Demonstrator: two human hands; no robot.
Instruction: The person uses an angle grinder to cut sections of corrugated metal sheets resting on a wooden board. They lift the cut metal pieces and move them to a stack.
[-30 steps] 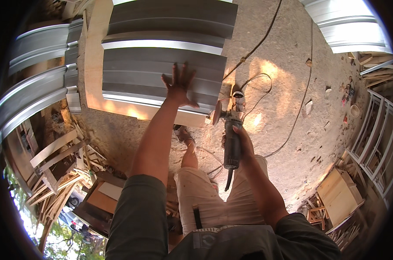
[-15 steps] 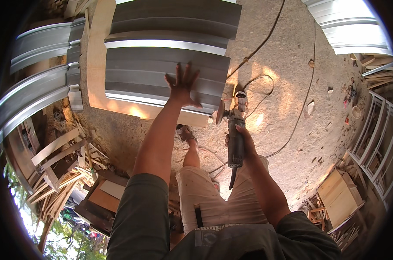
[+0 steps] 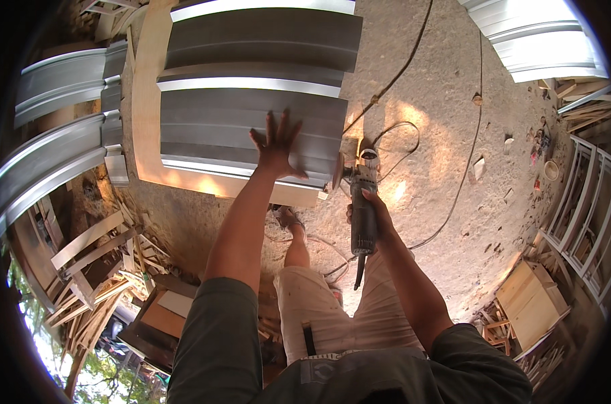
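My left hand (image 3: 276, 149) lies with fingers spread on a ribbed grey metal sheet (image 3: 211, 124), close to its near right corner. The sheet rests on a pale wooden board (image 3: 147, 128), which shows along its left and near sides. In my right hand (image 3: 379, 214) is a dark angle grinder (image 3: 364, 219), gripped round its body. Its disc (image 3: 338, 170) is upright at the sheet's right edge; whether it touches the metal I cannot tell. The power cord hangs from the tool's rear end toward my legs.
Dark cables (image 3: 403, 71) run over the dusty ground on the right. More ribbed sheets (image 3: 56, 141) stand at the left, above scrap wood (image 3: 97, 296). On the right are a white metal frame (image 3: 578, 215) and a wooden box (image 3: 531, 303). My foot (image 3: 288, 219) is near the board.
The grinder has shifted slightly left, bringing its disc closer to the sheet's right edge. My left hand keeps its place on the sheet. The view has moved a little.
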